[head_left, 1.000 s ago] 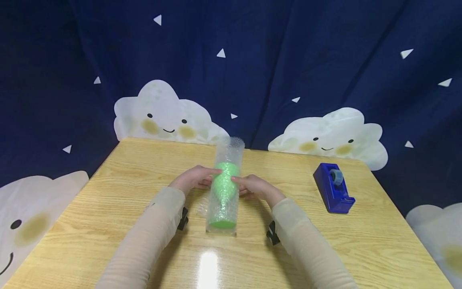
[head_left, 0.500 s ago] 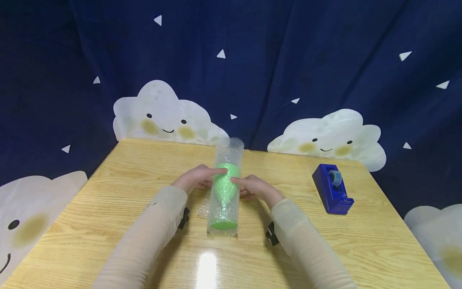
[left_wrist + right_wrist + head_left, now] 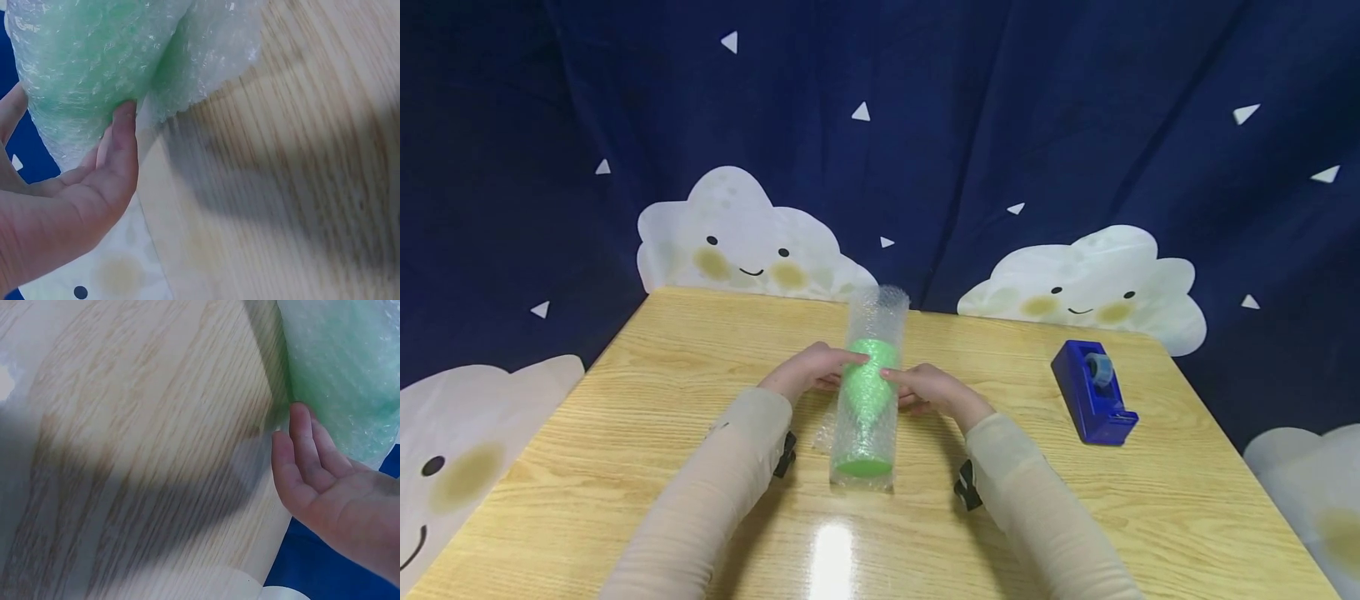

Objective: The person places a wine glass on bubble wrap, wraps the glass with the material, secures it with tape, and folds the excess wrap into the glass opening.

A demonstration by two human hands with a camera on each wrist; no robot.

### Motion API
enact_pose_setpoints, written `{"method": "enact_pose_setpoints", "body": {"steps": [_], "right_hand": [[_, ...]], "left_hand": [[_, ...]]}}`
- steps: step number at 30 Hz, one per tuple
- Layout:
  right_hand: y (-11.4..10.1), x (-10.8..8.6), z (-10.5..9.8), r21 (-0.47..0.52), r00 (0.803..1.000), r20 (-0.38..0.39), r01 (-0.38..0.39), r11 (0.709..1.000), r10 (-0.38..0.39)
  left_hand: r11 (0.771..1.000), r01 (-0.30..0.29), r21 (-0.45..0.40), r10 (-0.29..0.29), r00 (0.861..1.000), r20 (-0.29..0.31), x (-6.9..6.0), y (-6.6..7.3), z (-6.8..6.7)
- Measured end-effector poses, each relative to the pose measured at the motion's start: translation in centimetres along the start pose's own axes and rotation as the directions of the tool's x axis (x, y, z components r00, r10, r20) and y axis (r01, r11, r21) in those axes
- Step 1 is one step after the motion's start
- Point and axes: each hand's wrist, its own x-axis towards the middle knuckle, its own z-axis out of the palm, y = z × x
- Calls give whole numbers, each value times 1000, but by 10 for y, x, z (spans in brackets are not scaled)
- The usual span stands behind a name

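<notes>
Clear bubble wrap (image 3: 877,315) surrounds a green object (image 3: 867,392), and we have this bundle in both hands, around the middle of the desk (image 3: 647,400) between left and right. Our left hand (image 3: 808,368) grasps it from the left, thumb across the face towards us and fingers against the side. Our right hand (image 3: 936,387) grasps it from the right in much the same way, its thumb a little nearer to us, though its little finger looks clear of the plastic. Whether the bundle lies or stands, we cannot tell for certain.

We judge the step in hand to be holding the layers snug, and light, equal pressure from both sides should serve it best. Squeezing hard would probably pop bubbles and twist the roll. The green object seems to narrow before its round near end, so the wrap may be slack there; our present grip, on the wider far part, looks the firmer place. Beyond that, towards the far side, the wrap runs on with no green inside and would likely crumple if pinched. On the left a loose flap (image 3: 826,433) sticks out, and our left fingers should guard against the layers opening there. Well apart on the right, the blue tape dispenser (image 3: 1092,404) leaves our right hand room.
</notes>
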Motion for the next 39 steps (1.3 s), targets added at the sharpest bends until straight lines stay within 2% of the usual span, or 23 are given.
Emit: {"method": "enact_pose_setpoints", "body": {"steps": [9, 19, 22, 27, 29, 39], "right_hand": [[1, 1, -1, 4, 1000, 1, -6, 1000, 6], [4, 2, -1, 1, 1000, -12, -26, 1000, 26], [2, 2, 0, 9, 999, -18, -33, 999, 33], [-1, 1, 1, 17, 999, -22, -44, 999, 45], [-1, 1, 1, 13, 999, -19, -44, 999, 44], [2, 2, -2, 18, 1000, -5, -30, 999, 30]], "left_hand": [[999, 31, -27, -31, 999, 10, 6, -3, -1], [989, 74, -131, -66, 996, 63, 10, -9, -2], [993, 61, -103, -53, 996, 77, 7, -8, -2], [999, 20, 42, -22, 999, 42, 0, -5, -1], [997, 10, 74, -12, 1000, 22, -1, -5, 0], [1000, 20, -19, -21, 1000, -22, 3, -2, 4]]}}
